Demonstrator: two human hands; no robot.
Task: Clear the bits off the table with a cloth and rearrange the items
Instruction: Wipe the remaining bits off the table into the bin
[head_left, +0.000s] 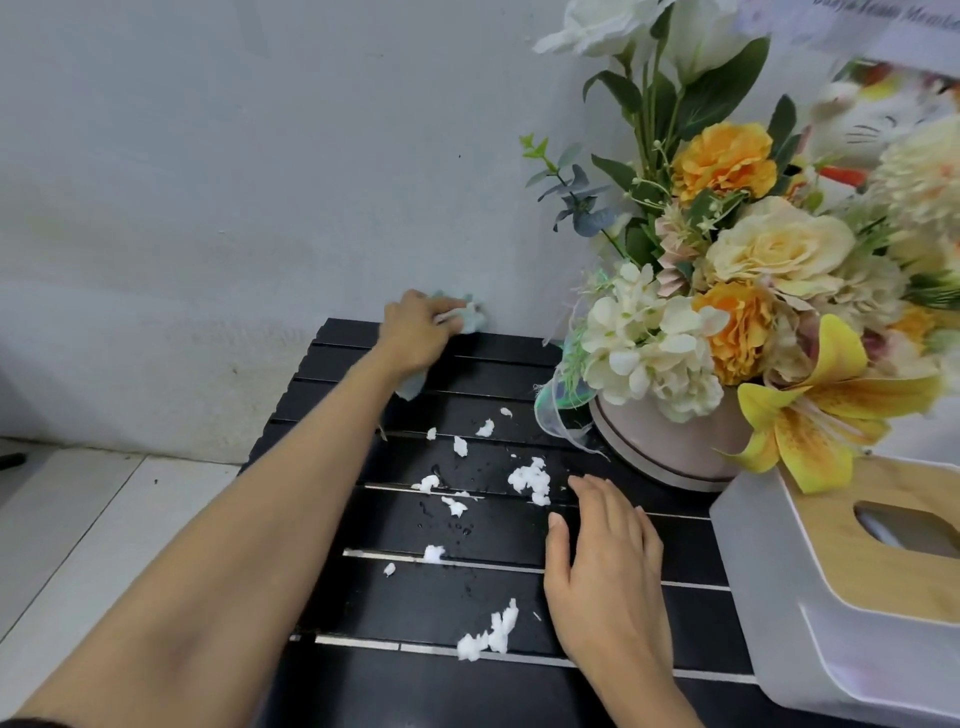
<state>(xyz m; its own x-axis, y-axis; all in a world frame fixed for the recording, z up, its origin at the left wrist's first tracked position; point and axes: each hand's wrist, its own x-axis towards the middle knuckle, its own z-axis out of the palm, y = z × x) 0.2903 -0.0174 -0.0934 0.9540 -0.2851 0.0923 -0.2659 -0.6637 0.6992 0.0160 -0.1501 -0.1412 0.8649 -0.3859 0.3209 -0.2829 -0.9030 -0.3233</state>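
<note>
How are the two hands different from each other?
The left hand is curled round a pale green cloth, while the right hand holds nothing and its fingers are fairly straight. The left hand reaches to the far edge of the black table by the wall, while the right hand is nearer, beside the white bits. Both hands are bare and over the same table.

Only blurred, illegible lettering on card (878, 18)
</note>
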